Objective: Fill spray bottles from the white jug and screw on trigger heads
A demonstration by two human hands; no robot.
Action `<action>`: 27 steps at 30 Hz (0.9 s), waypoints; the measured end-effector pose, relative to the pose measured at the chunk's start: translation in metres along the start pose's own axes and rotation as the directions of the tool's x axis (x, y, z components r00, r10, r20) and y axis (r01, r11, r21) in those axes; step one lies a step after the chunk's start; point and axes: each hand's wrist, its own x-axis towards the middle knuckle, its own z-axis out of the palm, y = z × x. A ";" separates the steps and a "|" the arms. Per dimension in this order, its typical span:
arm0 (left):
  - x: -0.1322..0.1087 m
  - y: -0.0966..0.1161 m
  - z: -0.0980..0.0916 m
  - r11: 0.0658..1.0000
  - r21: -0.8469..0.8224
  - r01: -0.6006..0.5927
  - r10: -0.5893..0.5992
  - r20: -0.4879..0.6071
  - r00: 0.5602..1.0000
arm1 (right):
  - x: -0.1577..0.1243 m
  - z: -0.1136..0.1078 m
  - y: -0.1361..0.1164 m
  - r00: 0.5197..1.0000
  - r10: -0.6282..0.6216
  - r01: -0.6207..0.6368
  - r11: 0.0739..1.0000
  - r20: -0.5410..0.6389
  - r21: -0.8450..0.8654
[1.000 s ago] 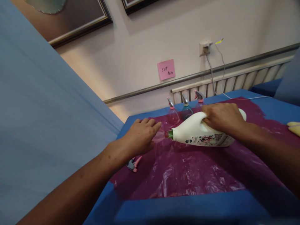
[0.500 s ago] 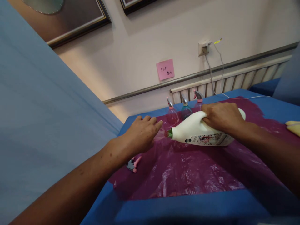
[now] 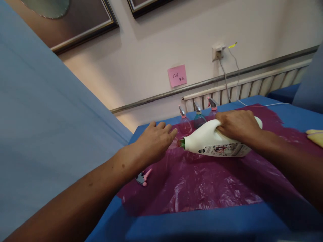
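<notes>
My right hand (image 3: 238,126) is closed round the handle of a white detergent bottle (image 3: 209,143). The bottle lies tilted on its side, with its open green neck (image 3: 182,144) pointing left. My left hand (image 3: 153,143) is curled just left of that neck, around what looks like a small clear bottle (image 3: 174,143), mostly hidden by the fingers. Both are above a crumpled magenta plastic sheet (image 3: 202,185). A loose grey and pink spray head (image 3: 142,177) lies on the sheet under my left wrist.
Three small spray bottles (image 3: 199,117) stand in a row behind the white bottle at the table's far edge. The table has a blue cover (image 3: 202,225). A yellow object (image 3: 315,137) lies at the right edge. A blue draped surface (image 3: 50,134) rises on the left.
My left hand has crept slightly up and to the right, closer to the white bottle's neck. My right hand and the bottle have hardly moved.
</notes>
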 end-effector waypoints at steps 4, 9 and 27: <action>0.001 0.000 -0.003 0.998 0.038 -0.041 0.042 -0.048 0.998 | 0.000 0.000 0.001 1.000 0.000 0.000 1.000 -0.008 -0.002; 0.006 0.001 -0.012 0.996 0.054 -0.072 0.076 -0.087 0.993 | 0.000 -0.002 0.002 1.000 0.004 -0.004 1.000 0.016 0.003; 0.017 -0.004 -0.046 0.983 0.163 -0.088 0.102 -0.075 0.992 | 0.002 0.001 0.021 0.998 0.056 -0.055 0.995 -0.015 0.085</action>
